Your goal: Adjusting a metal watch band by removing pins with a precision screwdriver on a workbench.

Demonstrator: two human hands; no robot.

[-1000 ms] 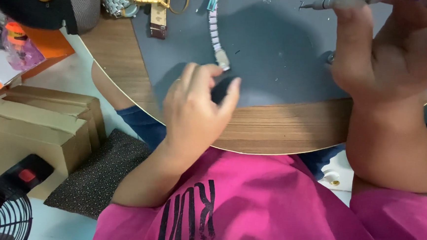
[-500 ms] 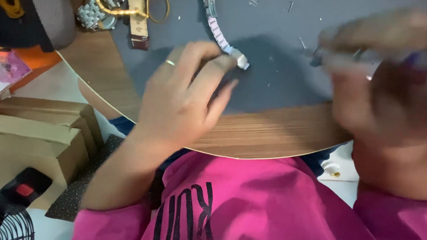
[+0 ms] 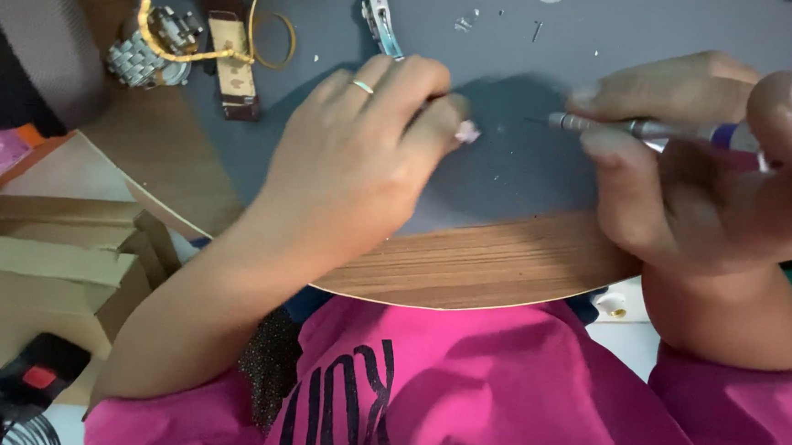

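Note:
My left hand (image 3: 364,147), with a ring on one finger, lies on the grey mat (image 3: 508,184) and pinches the near end of a silver watch band (image 3: 383,18). The band runs away from me towards the top edge, and its pale end link shows at my fingertips. My right hand (image 3: 701,177) grips a thin metal screwdriver (image 3: 640,128). Its fine tip points left at the band's end, a short way from my left fingertips.
A silver watch (image 3: 140,56), a brown leather strap (image 3: 234,61) and a gold chain (image 3: 196,50) lie at the mat's far left. Tiny loose parts (image 3: 468,23) dot the mat. The wooden table edge (image 3: 485,265) curves before me. Cardboard boxes (image 3: 46,247) stand below left.
My left hand moved onto the band's end and closed on it. My right hand brought the screwdriver down and left, close to the band; the view has moved nearer.

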